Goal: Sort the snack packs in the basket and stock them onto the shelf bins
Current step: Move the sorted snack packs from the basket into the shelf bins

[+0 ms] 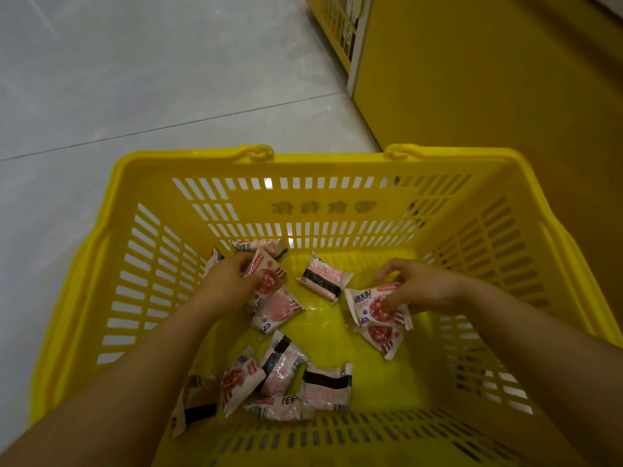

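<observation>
A yellow basket (337,210) sits on a pale floor (135,79). Both hands are down inside it.

The left hand (232,276) is at 10 o'clock in the basket. Its fingers are curled around a pink and white snack pack (268,276) and hold it tight. Another pack (281,310) lies just under that one, touching it. More packs peek out behind the hand, by the far wall.

The right hand (423,286) is at 2 o'clock. Its thumb and fingers pinch the top of a second pack (364,308). One more pack (384,340) lies right below it, at 4 o'clock.

A pack with a black stripe (323,279) lies alone at 12 o'clock, between the two hands and touching neither.

A heap of packs (286,382) is at 6 o'clock, near the close wall, and they lie on top of each other. One brown pack (195,402) leans at 7 o'clock.

A yellow shelf unit (488,79) stands at 1 o'clock, past the basket.
</observation>
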{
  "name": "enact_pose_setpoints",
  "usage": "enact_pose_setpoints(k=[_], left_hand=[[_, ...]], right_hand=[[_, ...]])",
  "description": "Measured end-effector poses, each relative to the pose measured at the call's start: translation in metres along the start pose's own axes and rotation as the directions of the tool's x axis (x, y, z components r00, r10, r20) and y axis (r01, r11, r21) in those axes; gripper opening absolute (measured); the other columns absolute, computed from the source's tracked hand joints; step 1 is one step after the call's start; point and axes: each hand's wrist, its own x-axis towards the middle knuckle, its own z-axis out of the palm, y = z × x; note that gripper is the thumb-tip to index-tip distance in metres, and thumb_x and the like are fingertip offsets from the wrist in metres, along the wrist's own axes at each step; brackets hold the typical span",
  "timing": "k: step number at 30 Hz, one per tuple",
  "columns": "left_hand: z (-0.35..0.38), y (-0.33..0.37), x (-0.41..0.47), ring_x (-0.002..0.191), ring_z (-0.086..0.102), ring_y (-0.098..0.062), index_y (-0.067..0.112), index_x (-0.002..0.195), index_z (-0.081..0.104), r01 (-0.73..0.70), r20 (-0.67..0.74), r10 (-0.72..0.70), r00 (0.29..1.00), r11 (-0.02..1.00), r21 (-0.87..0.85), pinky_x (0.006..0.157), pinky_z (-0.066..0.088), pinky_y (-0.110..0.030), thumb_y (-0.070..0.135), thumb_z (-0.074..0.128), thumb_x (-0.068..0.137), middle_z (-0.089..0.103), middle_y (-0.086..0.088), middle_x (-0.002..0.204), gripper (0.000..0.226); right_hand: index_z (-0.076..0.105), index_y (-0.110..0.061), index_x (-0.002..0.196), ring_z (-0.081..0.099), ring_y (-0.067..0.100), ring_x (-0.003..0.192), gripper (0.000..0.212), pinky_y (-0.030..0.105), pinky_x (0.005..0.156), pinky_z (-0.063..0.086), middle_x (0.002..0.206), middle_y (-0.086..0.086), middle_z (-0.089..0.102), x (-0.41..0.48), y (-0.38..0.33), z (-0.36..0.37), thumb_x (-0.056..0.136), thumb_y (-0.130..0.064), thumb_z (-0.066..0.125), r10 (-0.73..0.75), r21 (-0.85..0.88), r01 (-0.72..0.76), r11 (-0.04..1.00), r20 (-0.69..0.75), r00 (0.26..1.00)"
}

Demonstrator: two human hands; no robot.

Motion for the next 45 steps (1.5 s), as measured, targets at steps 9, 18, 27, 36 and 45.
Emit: enact_pose_setpoints(k=[9,18,27,36,45], left_hand=[[0.0,-0.004,0.004,0.074,0.061,-0.004,0.013,0.13,0.054,0.05,0.026,-0.047,0.999,0.989,-0.14,0.057,0.048,-0.018,0.011,0.06,0.093,0.064,0.002,0.101,0.038],[0.003,-0.005,0.002,0.082,0.065,-0.018,0.011,0.133,0.05,0.092,0.06,-0.082,0.995,0.974,-0.208,0.068,0.055,-0.032,0.012,0.063,0.091,0.062,0.001,0.092,0.044],[0.003,-0.009,0.0,0.087,0.067,-0.016,0.014,0.122,0.059,0.091,0.161,-0.068,0.985,0.986,-0.139,0.076,0.058,-0.033,0.014,0.063,0.092,0.068,-0.005,0.103,0.03],[0.018,-0.009,-0.011,0.106,0.057,-0.015,0.021,0.142,0.039,-0.083,0.289,0.003,0.957,0.96,0.266,0.089,0.049,-0.027,0.027,0.066,0.09,0.048,-0.006,0.138,0.059],[0.026,0.002,-0.017,0.105,0.051,-0.015,0.028,0.138,0.043,-0.197,0.402,0.024,0.915,0.897,0.396,0.085,0.048,-0.021,0.026,0.071,0.085,0.039,-0.001,0.131,0.06]], right_hand=[[0.045,-0.016,0.109,0.059,0.02,0.101,0.062,0.032,0.085,0.053,0.119,0.004,0.059,0.004,0.032,0.026,0.065,-0.029,0.087,0.145,-0.586,-0.14,0.798,-0.039,0.989],[0.03,-0.015,0.136,0.062,0.016,0.091,0.096,0.025,0.071,0.052,0.112,0.001,0.056,0.013,0.031,0.044,0.062,-0.038,0.087,0.029,-0.349,-0.058,0.935,-0.088,0.996],[0.039,-0.017,0.118,0.059,0.015,0.084,0.075,0.02,0.052,0.047,0.098,-0.003,0.055,0.012,0.021,0.052,0.062,-0.029,0.088,-0.038,-0.474,-0.011,0.88,-0.093,0.995],[0.003,-0.027,0.151,0.061,0.025,0.093,0.084,0.031,0.07,0.032,0.109,0.003,0.061,0.01,0.009,0.059,0.088,-0.02,0.058,-0.57,-0.93,-0.047,0.365,-0.263,0.779],[0.022,-0.022,0.151,0.06,0.023,0.105,0.081,0.035,0.085,0.044,0.124,0.002,0.06,0.003,0.024,0.069,0.084,-0.043,0.064,-0.645,-0.962,0.085,0.26,-0.108,0.757]])
